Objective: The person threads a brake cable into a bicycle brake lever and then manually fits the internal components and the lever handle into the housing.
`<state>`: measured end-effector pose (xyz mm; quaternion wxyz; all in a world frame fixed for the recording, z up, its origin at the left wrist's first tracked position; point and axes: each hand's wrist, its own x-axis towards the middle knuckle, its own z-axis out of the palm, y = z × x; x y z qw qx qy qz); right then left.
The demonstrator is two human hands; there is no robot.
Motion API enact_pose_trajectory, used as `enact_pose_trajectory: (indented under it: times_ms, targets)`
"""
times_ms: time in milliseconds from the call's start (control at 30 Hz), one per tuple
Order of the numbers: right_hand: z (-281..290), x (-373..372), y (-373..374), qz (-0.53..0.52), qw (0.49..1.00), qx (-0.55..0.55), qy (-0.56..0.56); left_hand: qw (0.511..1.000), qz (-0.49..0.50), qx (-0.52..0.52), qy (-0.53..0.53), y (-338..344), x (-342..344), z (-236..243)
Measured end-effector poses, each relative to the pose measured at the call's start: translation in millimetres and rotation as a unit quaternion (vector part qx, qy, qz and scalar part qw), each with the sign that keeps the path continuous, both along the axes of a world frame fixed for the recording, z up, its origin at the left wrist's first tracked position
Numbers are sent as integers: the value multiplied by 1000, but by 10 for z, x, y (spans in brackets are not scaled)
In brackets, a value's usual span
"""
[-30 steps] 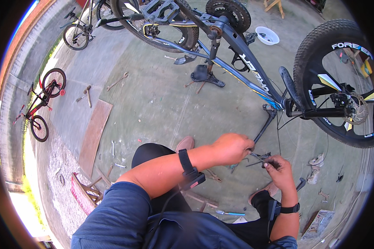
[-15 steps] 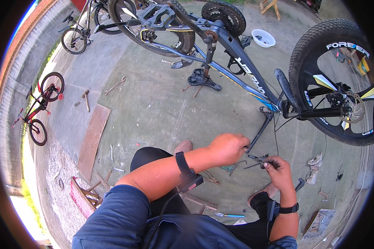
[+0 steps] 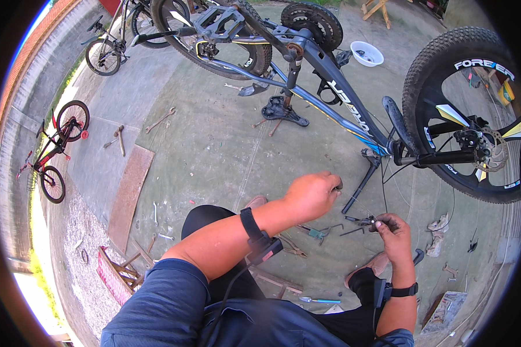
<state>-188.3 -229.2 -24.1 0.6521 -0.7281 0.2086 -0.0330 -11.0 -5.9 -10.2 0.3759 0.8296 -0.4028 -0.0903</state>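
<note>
My right hand [image 3: 393,232] pinches a small black bicycle part [image 3: 364,221] between thumb and fingers; its exact kind is too small to tell. Up and to the left of it, my left hand [image 3: 315,195] hangs over the floor with its fingertips pressed together; whatever they hold, if anything, is hidden. Beyond both hands stands a black and blue bicycle [image 3: 336,110], upside down on its saddle [image 3: 285,111] and handlebar [image 3: 362,184]. Several hex keys [image 3: 352,232] and a green-handled tool [image 3: 314,233] lie on the floor below the hands.
Pliers [image 3: 293,247] lie near my feet, and a spanner [image 3: 160,120] farther left. A white basin [image 3: 367,53] is behind the bicycle frame; its front wheel [image 3: 446,115] rises at right. A rag [image 3: 438,234] and a rusty board [image 3: 131,196] are on the floor. A red bicycle [image 3: 55,150] stands far left.
My left hand has moved up and left, away from the right hand. My right hand has shifted slightly right, still gripping the black part.
</note>
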Motion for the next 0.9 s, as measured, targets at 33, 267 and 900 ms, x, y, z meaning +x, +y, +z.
enact_pose_trajectory:
  times_ms: [33, 267, 900]
  targets:
    - [-1, 7, -10, -10, 1000, 13, -5, 1000, 5, -1, 4, -2, 13, 6]
    - [-79, -7, -83, -81, 995, 47, -33, 999, 23, -26, 37, 17, 101, 92]
    - [93, 23, -324, -200, 976, -10, -90, 1000, 0, 10, 27, 69, 93, 76]
